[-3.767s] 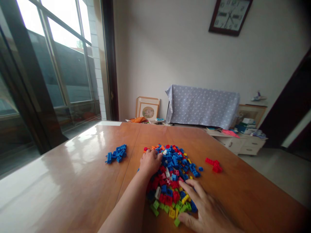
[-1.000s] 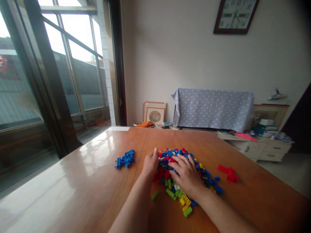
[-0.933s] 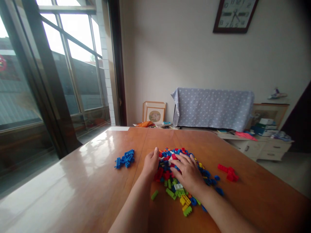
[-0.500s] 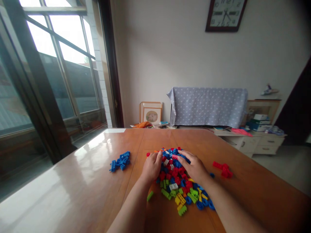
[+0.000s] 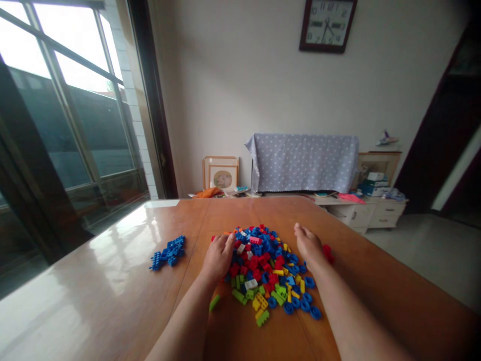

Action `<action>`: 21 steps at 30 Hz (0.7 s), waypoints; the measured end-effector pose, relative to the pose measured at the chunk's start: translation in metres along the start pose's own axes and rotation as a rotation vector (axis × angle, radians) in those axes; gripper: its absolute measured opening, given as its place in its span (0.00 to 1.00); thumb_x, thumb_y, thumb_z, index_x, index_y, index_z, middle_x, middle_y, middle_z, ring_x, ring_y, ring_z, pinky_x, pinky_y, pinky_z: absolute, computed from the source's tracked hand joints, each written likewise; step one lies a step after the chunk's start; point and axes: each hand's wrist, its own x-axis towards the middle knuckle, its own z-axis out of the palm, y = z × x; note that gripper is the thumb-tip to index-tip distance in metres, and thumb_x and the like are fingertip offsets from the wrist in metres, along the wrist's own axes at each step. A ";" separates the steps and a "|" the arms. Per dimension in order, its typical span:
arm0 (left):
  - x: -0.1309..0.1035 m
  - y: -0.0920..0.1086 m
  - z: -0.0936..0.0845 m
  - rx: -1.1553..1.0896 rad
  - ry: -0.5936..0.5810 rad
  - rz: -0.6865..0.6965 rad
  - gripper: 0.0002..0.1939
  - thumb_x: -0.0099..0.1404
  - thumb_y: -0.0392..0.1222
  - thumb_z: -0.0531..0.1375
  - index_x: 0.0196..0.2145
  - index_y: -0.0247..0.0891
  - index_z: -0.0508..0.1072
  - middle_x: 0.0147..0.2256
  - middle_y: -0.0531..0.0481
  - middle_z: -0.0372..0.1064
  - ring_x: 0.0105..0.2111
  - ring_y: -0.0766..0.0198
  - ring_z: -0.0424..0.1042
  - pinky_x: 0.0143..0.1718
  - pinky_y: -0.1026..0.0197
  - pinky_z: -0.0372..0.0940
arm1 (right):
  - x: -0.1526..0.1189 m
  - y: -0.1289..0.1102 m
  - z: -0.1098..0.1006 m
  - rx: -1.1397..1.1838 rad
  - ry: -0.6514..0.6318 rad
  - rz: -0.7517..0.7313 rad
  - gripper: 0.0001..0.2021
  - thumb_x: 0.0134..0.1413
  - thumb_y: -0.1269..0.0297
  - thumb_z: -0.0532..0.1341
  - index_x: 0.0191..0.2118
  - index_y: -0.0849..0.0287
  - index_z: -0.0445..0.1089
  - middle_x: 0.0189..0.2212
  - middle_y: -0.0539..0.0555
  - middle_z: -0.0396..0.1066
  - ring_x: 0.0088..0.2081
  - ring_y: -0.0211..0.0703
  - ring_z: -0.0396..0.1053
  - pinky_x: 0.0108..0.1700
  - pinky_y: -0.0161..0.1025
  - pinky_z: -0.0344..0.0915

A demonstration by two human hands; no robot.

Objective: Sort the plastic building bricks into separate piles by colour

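Observation:
A mixed pile of plastic building bricks [image 5: 259, 260], mostly blue and red with green, yellow and white ones, lies on the brown table. My left hand [image 5: 218, 256] is at the pile's left edge, thumb up and apart from the fingers, which are partly hidden; I see nothing held in it. To the right of the pile, my right hand [image 5: 308, 245] is held edge-on with its fingers stretched out, a small gap from the bricks. A pink brick [image 5: 255, 240] shows on top of the pile. Blue wheel-like pieces [image 5: 305, 304] lie at its near right.
A cluster of joined blue bricks [image 5: 169, 253] lies to the left on the glossy table [image 5: 124, 296]. Red bricks [image 5: 328, 253] are partly hidden behind my right hand. Beyond the table stand a low white cabinet [image 5: 379, 214] and a shape covered by a dotted cloth [image 5: 304, 163].
My right hand has moved off the pile's top to the right, uncovering blue and yellow bricks. My left hand stays beside the pile. The view has turned slightly to the right.

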 end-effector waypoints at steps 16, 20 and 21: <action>-0.001 0.003 -0.001 0.012 -0.020 0.000 0.27 0.72 0.59 0.46 0.39 0.38 0.76 0.40 0.43 0.75 0.44 0.55 0.72 0.45 0.57 0.64 | -0.033 -0.032 0.030 0.462 -0.278 -0.049 0.31 0.61 0.39 0.51 0.50 0.60 0.75 0.49 0.60 0.77 0.52 0.52 0.72 0.56 0.45 0.66; -0.002 0.004 -0.001 0.001 -0.015 0.003 0.26 0.72 0.58 0.46 0.41 0.38 0.77 0.41 0.44 0.75 0.44 0.56 0.72 0.46 0.58 0.64 | -0.032 -0.031 0.032 0.307 -0.260 -0.209 0.25 0.60 0.43 0.55 0.49 0.57 0.75 0.46 0.57 0.78 0.49 0.51 0.74 0.54 0.45 0.67; -0.002 0.004 -0.001 -0.003 -0.013 0.005 0.26 0.72 0.57 0.46 0.41 0.38 0.77 0.41 0.44 0.76 0.44 0.56 0.72 0.46 0.58 0.63 | -0.034 -0.033 0.034 0.239 -0.261 -0.299 0.23 0.60 0.46 0.56 0.50 0.55 0.75 0.47 0.56 0.77 0.51 0.51 0.73 0.56 0.46 0.66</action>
